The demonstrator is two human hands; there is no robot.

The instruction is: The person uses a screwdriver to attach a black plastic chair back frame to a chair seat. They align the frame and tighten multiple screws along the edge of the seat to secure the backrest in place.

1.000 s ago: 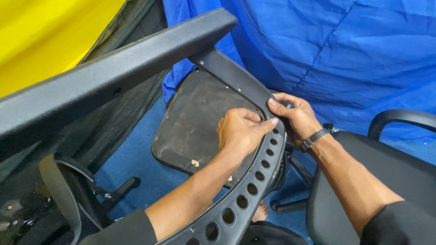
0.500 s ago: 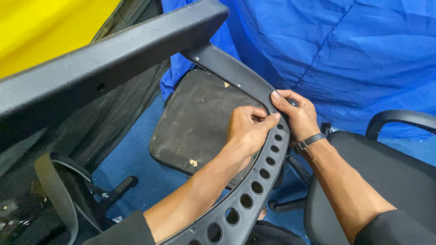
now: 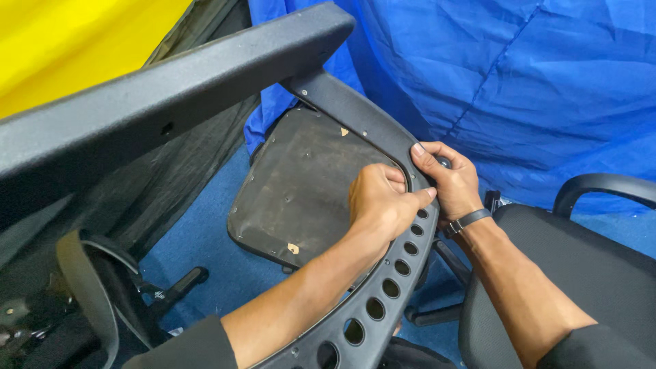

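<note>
You hold the curved black frame point(image 3: 383, 287) of a chair back, the one with a row of oval holes, which runs from near centre up to the far top bar point(image 3: 171, 102). Your left hand point(image 3: 379, 205) is closed on the inner edge of this frame, thumb and fingers pinching it. Your right hand point(image 3: 447, 181) wraps the outer edge just beside, and they almost touch. I judge you are pressing or seating something along the frame edge; what sits under the fingers is hidden. The next move, I think, needs firm steady pressure without slipping. Below lies a dark seat panel point(image 3: 301, 184) on the blue floor, and another chair point(image 3: 581, 273) is at right.
</note>
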